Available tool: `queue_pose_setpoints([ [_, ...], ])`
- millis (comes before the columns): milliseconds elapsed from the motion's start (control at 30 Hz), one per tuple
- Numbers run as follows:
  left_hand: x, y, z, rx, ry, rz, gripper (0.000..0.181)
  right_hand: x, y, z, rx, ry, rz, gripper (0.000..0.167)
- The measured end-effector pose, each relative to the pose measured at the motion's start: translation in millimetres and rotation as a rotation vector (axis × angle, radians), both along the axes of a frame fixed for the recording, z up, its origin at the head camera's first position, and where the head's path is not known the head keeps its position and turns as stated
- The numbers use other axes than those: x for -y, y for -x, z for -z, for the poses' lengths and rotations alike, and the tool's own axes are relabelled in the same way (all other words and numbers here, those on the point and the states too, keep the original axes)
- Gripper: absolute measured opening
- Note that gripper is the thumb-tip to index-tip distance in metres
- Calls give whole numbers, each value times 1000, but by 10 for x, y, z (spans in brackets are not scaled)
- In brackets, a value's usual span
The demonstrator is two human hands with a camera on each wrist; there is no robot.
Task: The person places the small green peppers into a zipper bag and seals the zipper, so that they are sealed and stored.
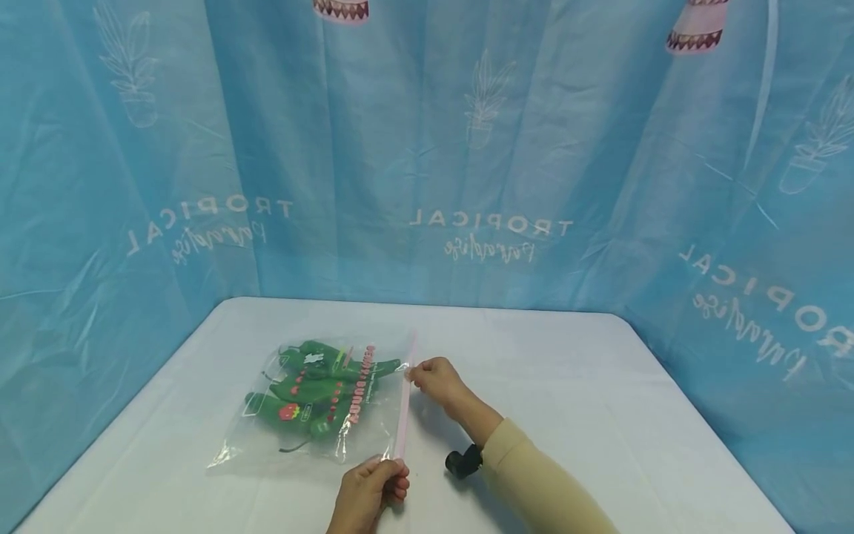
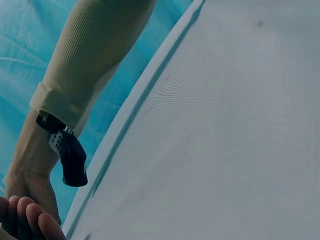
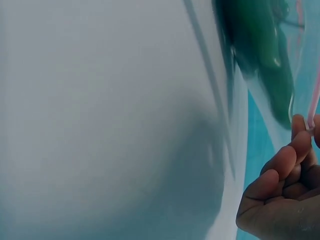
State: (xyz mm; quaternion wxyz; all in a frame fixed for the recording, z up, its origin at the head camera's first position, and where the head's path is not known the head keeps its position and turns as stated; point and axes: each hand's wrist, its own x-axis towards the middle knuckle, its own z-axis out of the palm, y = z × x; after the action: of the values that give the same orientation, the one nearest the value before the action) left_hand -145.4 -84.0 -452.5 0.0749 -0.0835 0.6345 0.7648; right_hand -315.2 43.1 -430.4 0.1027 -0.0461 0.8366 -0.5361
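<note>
A clear zip bag [image 1: 373, 437] printed with red letters lies on the table, and several long green peppers [image 1: 320, 389] are inside it. Along its right edge runs a pink zip strip [image 1: 403, 415]. My left hand [image 1: 370, 489] pinches the near end of that strip between thumb and fingers. Farther up the same edge, my right hand [image 1: 437, 382] pinches the strip with its fingertips. The right wrist view shows the right hand [image 3: 285, 185] at the pink strip [image 3: 314, 97], beside the green peppers [image 3: 260, 45]. Only the left fingertips [image 2: 32, 215] show in the left wrist view.
The white table [image 1: 567, 386] extends to the right of the bag. Blue curtains [image 1: 427, 148] with printed lettering surround its back and sides. A small black camera [image 1: 463, 461] is worn at the right wrist, by the beige sleeve [image 1: 534, 482].
</note>
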Motion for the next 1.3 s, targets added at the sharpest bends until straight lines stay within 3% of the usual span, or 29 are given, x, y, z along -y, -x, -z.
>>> queue_pose_setpoints([
  [200, 13, -9, -24, 11, -48, -11, 22, 35, 190, -41, 17, -7, 20, 26],
  [433, 16, 9, -57, 3, -45, -35, 21, 79, 403, -91, 36, -4, 43, 28],
  [867, -18, -23, -34, 38, -71, -25, 20, 87, 775, -138, 59, 7, 113, 29],
  [1067, -62, -47, -13, 42, -92, 0, 20, 32, 824, -149, 78, 24, 117, 27],
  [1300, -33, -42, -38, 23, -56, 42, 26, -39, 741, -251, 74, 2, 43, 33],
])
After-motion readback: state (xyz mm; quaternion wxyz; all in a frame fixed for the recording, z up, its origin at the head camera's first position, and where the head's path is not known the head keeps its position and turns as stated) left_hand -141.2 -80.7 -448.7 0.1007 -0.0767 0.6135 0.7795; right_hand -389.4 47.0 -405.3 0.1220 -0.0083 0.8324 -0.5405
